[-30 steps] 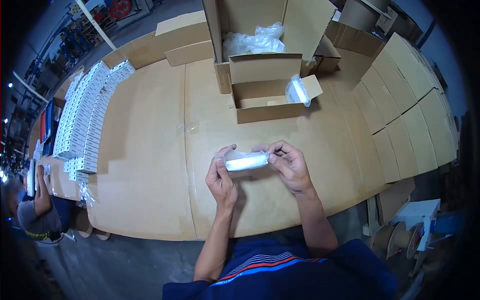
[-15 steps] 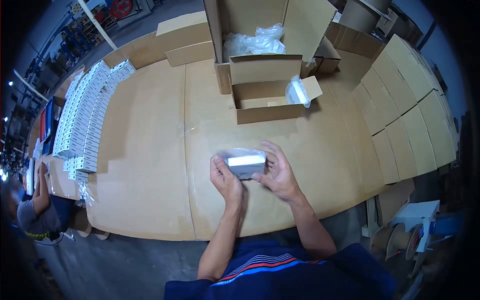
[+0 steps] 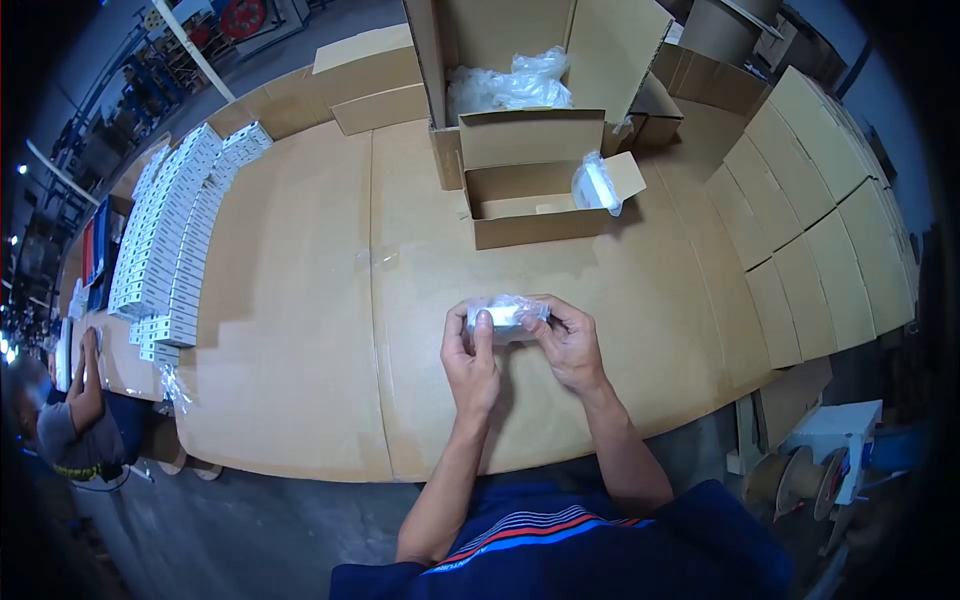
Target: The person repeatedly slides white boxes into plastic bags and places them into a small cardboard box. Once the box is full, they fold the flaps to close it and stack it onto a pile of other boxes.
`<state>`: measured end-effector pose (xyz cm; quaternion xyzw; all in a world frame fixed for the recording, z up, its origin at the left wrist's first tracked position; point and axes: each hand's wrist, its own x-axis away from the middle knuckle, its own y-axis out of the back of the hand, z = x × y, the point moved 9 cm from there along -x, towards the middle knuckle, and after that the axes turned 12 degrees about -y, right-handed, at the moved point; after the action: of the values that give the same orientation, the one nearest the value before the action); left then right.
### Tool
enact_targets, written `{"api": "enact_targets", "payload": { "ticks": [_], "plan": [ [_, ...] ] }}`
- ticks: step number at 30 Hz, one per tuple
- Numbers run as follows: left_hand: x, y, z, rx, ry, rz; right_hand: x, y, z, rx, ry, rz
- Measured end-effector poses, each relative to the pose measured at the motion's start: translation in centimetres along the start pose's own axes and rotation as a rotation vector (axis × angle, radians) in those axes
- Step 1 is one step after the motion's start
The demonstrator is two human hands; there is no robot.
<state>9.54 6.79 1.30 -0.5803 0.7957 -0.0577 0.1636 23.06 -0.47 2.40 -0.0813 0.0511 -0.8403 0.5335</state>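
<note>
A small white box in clear plastic wrap (image 3: 508,318) is held between both hands, above the cardboard-covered table. My left hand (image 3: 470,355) grips its left end, the thumb pressed on its front. On the right end, my right hand (image 3: 568,345) is closed with thumb and fingers on the plastic. Beyond the hands stands an open cardboard box (image 3: 540,228). Inside its right end leans another plastic-wrapped white item (image 3: 597,185), sticking out above the rim.
A large carton (image 3: 620,60) holding crumpled clear plastic (image 3: 515,82) stands behind the open box. Small white boxes (image 3: 165,240) are stacked at left, brown cartons (image 3: 800,220) at right. Another person (image 3: 80,410) sits at far left. Wire spools (image 3: 800,478) stand below the table's right edge.
The wrapped box has moved slightly right and away from my body. My right hand, with fingers partly spread before, has closed on its right end, and the plastic looks gathered tighter.
</note>
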Motion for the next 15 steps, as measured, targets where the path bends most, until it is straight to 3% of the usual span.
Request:
{"api": "enact_targets", "payload": {
  "ticks": [4,7,10,13,15],
  "plan": [
    [0.0,0.2,-0.2,0.017,0.064,-0.049,-0.6,1.0,-2.0,0.098,-0.092,-0.071],
    [0.1,0.7,0.6,0.033,0.088,-0.096,0.0,0.3,-0.2,-0.023,-0.027,-0.187],
    [-0.1,1.1,1.1,-0.032,0.120,-0.112,0.7,0.3,0.8,0.075,0.038,-0.305],
    [-0.6,1.3,0.3,-0.010,0.092,-0.129,2.1,0.0,3.9,0.042,0.298,-0.318],
    [-0.9,1.7,0.2,0.023,0.050,-0.145,2.4,-0.6,4.9,0.328,0.321,-0.155]
  ]
}}
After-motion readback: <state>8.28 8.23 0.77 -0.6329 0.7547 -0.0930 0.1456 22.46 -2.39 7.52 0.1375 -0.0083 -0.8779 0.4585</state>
